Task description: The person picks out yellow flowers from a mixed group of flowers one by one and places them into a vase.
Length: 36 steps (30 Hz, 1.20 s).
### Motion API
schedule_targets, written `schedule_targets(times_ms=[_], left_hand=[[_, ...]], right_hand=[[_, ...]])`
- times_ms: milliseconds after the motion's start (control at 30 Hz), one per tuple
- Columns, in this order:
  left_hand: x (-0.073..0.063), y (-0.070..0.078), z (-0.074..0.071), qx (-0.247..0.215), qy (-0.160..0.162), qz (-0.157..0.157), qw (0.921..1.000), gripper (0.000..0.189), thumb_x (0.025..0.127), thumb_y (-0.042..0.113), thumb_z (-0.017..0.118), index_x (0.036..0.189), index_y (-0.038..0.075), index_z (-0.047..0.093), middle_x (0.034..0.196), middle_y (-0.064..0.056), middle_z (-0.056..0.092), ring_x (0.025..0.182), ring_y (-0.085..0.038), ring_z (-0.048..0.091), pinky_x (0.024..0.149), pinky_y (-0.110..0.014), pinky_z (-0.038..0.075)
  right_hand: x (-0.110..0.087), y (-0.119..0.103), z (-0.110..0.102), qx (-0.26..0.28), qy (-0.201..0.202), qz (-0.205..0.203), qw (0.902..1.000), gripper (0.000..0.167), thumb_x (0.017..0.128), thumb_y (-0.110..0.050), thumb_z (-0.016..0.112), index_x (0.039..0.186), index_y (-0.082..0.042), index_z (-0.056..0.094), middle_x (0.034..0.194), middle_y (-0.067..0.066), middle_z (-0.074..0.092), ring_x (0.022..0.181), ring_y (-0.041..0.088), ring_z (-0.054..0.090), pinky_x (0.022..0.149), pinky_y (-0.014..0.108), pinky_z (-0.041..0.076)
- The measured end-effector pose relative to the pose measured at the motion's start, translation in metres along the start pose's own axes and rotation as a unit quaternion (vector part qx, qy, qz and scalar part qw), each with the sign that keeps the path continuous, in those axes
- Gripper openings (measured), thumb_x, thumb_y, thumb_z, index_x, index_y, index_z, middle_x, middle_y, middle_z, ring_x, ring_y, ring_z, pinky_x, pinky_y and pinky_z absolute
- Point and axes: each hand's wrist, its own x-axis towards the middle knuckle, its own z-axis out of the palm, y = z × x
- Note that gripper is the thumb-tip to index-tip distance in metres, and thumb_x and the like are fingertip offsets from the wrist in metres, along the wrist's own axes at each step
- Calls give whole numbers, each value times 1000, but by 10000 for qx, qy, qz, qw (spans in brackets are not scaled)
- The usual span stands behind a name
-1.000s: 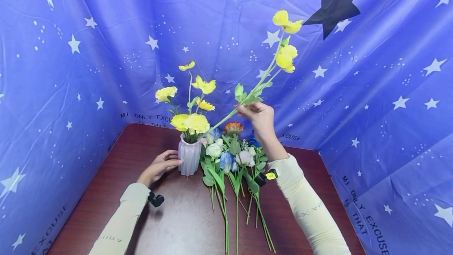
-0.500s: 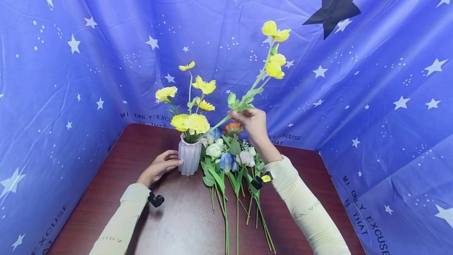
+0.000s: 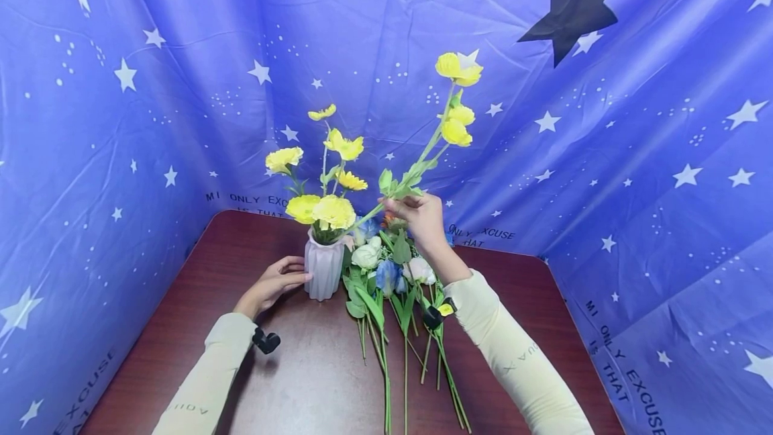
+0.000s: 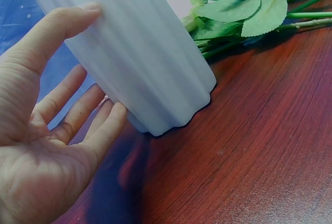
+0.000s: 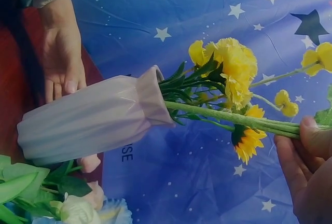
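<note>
A pale lilac fluted vase stands upright on the table with yellow flowers in its mouth. My left hand is at its left side; in the left wrist view the thumb rests on the vase wall and the loosely extended fingers touch its edge, not wrapped round it. My right hand pinches a green poppy stem with yellow blooms, which leans up to the right. In the right wrist view the stem's lower end enters the vase mouth; its tip is hidden inside.
Right of the vase lies a pile of artificial flowers, with a white bloom, a blue one and green stems towards the near edge. The dark red tabletop is surrounded by a blue star-print cloth.
My right hand has moved down and left with the poppy stem, lowering its blooms. Flowers in the vase have shifted slightly. The left hand and the vase stay put.
</note>
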Motion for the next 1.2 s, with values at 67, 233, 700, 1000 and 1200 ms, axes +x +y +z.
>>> schedule_targets(times_ms=[67, 233, 700, 1000, 1200], left_hand=[[0, 0, 0, -5, 6, -1, 10000, 59, 93, 5, 70, 142, -9, 40, 131, -19, 53, 103, -8, 62, 97, -26, 55], [-1, 0, 0, -16, 9, -2, 10000, 59, 94, 5, 70, 142, -9, 40, 129, -17, 54, 103, -8, 62, 99, -28, 55], [-1, 1, 1, 38, 61, -54, 10000, 60, 94, 7, 70, 144, -8, 40, 134, -21, 52, 104, -8, 62, 103, -33, 54], [-1, 3, 2, 62, 59, -52, 9999, 60, 94, 7, 70, 144, -8, 40, 138, -24, 50, 105, -10, 62, 105, -36, 53], [-2, 3, 2, 57, 67, -70, 9999, 60, 94, 7, 70, 144, -8, 40, 136, -23, 50, 105, -9, 62, 104, -35, 54]], right_hand=[[0, 0, 0, -32, 4, -25, 10000, 17, 89, 1, 75, 96, 15, 70, 92, 13, 78, 72, 11, 75, 71, 32, 63], [1, 0, 3, -276, 41, -103, 9996, 18, 88, -2, 77, 88, 15, 70, 88, 10, 78, 70, 9, 74, 68, 28, 62], [8, -7, 11, -394, -136, 118, 9991, 16, 89, 2, 74, 95, 17, 70, 96, 23, 75, 69, 7, 74, 87, 44, 61], [9, -9, 19, -622, -406, 214, 9970, 17, 92, -1, 72, 100, 14, 72, 104, 27, 73, 89, 28, 77, 90, 42, 61], [10, -12, 21, -663, -434, 367, 9962, 17, 93, 0, 71, 103, 13, 73, 107, 27, 73, 96, 32, 76, 87, 35, 62]])
